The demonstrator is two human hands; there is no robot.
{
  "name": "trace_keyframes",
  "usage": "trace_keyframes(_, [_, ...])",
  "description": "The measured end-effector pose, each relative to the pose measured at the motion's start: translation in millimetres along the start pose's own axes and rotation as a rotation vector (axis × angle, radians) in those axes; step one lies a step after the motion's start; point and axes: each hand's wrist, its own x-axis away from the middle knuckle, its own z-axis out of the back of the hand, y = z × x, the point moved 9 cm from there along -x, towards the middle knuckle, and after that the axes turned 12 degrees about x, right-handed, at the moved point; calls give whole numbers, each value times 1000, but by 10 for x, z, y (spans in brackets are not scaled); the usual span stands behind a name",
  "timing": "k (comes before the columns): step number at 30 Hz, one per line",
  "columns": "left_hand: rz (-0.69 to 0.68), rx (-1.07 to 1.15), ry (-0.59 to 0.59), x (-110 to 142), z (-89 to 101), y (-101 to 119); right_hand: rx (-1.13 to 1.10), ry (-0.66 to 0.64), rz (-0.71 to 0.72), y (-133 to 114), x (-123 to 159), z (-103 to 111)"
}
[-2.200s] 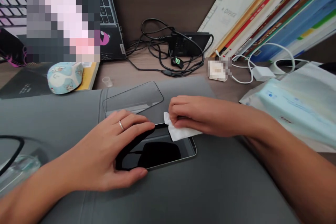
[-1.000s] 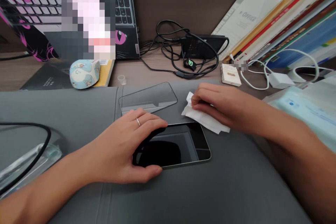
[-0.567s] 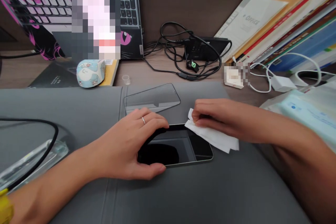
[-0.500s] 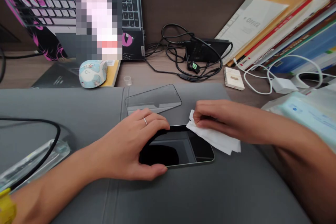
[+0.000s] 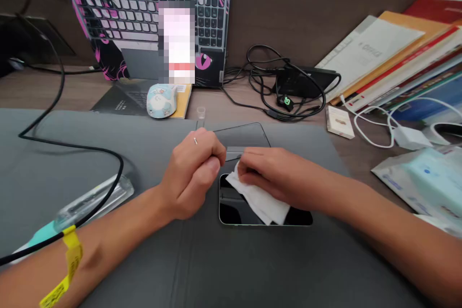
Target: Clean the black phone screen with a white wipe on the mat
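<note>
A smartphone (image 5: pixel 234 211) lies face up on the grey desk mat, its dark glossy screen partly covered. My right hand (image 5: pixel 267 168) pinches a folded white tissue (image 5: pixel 265 202), which spreads across the screen. Just off the phone's upper left corner is my left hand (image 5: pixel 197 173), its fingers curled into a fist with the thumb pressed against them; I see nothing in it. Behind both hands lies a clear screen protector (image 5: pixel 252 134) with a dark border, half hidden by them.
At the back stands a laptop (image 5: pixel 144 24), with a mouse (image 5: pixel 161 101) in front. Black cables (image 5: pixel 288 106) tangle beside leaning books (image 5: pixel 382 48). A small box (image 5: pixel 340 121) and a wipes pack (image 5: pixel 429 178) lie right. A clear bottle (image 5: pixel 97 199) and black cord (image 5: pixel 83 147) lie left.
My left hand has let go of the phone's edges and closed beside it. My right hand has carried the tissue left over the screen. The view has shifted.
</note>
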Motion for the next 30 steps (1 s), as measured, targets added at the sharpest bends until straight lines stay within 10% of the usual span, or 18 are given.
trace_keyframes(6, [-43, 11, -18, 8, -34, 85, 16, 27, -6, -183, -193, -100])
trace_keyframes(18, [-46, 53, -106, 31, -113, 70, 124, 114, -255, 344, 755, 167])
trace_keyframes(30, [-69, 90, -126, 41, -123, 89, 65, 50, -102, -228, -153, -27])
